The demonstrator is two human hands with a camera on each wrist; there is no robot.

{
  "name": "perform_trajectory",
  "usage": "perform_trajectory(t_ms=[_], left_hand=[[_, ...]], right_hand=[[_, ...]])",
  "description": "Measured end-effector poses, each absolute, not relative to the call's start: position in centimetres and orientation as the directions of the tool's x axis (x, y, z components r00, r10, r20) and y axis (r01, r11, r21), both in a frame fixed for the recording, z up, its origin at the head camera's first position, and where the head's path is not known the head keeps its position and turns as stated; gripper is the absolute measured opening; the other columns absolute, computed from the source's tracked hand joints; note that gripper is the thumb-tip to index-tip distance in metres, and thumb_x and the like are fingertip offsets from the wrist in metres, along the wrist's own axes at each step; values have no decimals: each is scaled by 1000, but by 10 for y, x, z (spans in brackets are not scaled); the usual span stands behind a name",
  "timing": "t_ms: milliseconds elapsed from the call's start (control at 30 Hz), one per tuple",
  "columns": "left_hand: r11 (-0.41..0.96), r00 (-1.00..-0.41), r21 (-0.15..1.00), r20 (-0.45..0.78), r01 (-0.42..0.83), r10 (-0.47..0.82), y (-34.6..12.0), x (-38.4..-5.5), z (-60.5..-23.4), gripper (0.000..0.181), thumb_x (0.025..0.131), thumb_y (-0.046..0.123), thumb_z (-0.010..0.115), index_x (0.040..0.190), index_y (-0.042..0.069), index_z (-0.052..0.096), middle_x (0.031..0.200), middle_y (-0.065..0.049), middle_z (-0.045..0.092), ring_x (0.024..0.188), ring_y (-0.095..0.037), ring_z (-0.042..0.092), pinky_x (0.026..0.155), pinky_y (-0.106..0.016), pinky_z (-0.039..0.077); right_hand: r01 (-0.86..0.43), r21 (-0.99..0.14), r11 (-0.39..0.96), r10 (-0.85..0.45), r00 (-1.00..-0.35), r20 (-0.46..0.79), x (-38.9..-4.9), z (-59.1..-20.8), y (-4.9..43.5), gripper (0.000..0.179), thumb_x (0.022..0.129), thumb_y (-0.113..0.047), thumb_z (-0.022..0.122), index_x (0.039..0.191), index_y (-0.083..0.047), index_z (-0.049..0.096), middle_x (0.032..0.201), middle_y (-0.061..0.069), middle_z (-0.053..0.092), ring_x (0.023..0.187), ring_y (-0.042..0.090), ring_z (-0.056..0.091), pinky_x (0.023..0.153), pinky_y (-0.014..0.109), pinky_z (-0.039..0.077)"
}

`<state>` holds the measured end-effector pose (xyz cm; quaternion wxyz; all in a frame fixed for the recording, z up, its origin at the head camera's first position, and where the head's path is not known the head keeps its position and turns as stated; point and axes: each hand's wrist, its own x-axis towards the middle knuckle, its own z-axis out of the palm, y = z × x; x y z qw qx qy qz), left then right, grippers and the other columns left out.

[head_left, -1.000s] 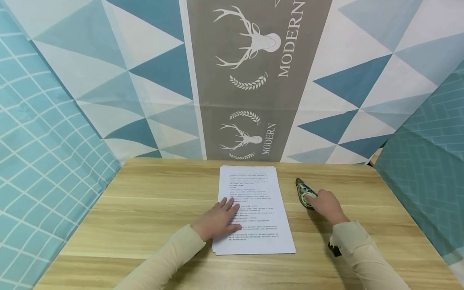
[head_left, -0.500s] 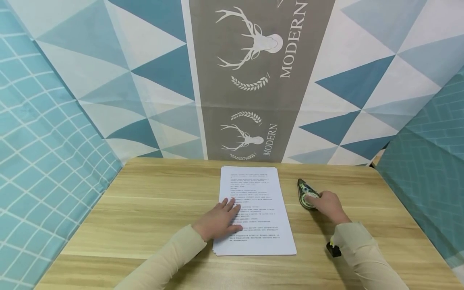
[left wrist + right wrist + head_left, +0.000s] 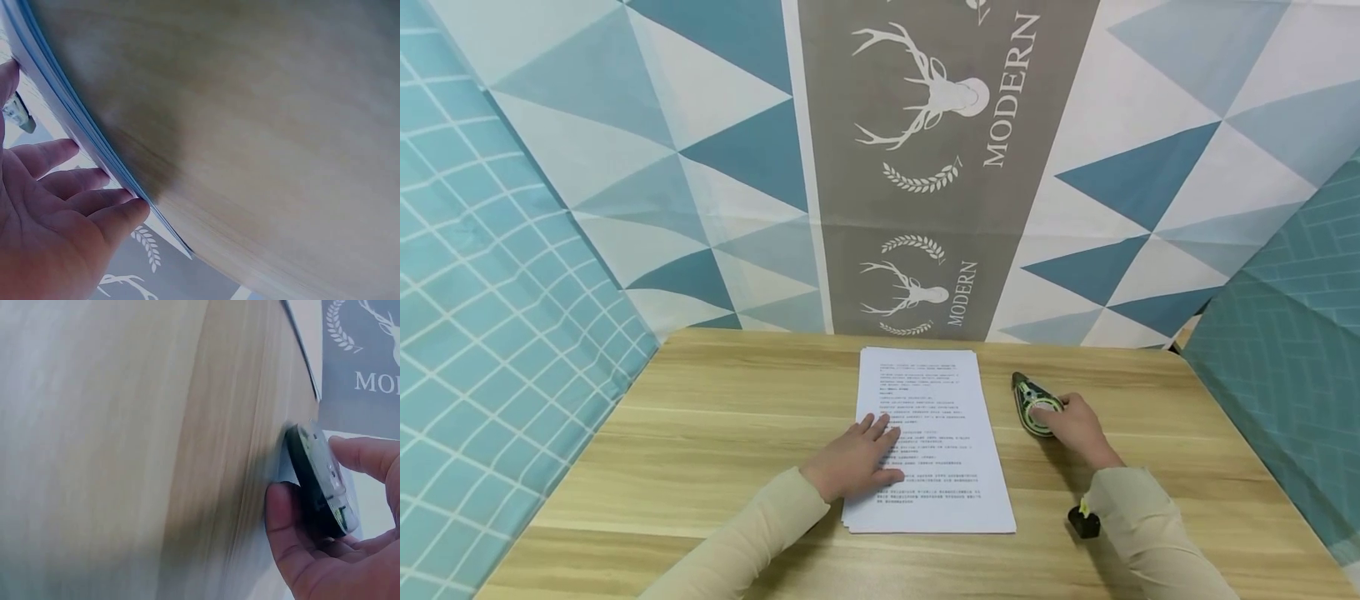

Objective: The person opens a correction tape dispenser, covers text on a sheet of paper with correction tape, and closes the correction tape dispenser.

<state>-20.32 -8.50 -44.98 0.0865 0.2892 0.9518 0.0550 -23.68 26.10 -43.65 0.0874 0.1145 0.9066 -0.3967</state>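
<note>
A stack of printed paper (image 3: 947, 467) lies on the table, its text lines running across the top sheet. My left hand (image 3: 853, 458) rests on the left part of the stack with its fingers spread. In the left wrist view, the fingertips (image 3: 139, 209) show along the stack's layered edge. To the right of the paper, my right hand (image 3: 1081, 429) holds a green and black correction tape dispenser (image 3: 1027, 400), its narrow tip pointing away from me. From the right wrist, the thumb and fingers are seen gripping the dispenser (image 3: 325, 478) on opposite sides.
The wooden table (image 3: 715, 433) extends on both sides of the paper. A patterned cloth (image 3: 917, 192) with deer heads hangs behind its far edge, and blue cloths (image 3: 482, 333) flank it. A small black box (image 3: 1084, 522) sits at the right sleeve.
The dispenser has turned slightly in the right hand, its tip swinging a little left. The left hand stays on the paper. The head view has shifted slightly.
</note>
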Motion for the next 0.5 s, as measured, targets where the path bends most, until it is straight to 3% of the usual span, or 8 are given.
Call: perform_trajectory(t_ms=[500], left_hand=[[827,-819,142,-129,543,560,-84,-204,-450,70,91,55,48,142,8,40,149,-18,34,138,-38,30,112,-48,30]], right_hand=[[270,-785,558,157,-963,-219,-236,-436,266,69,92,-30,57,139,9,26,131,31,37,111,37,45,81,34,46]])
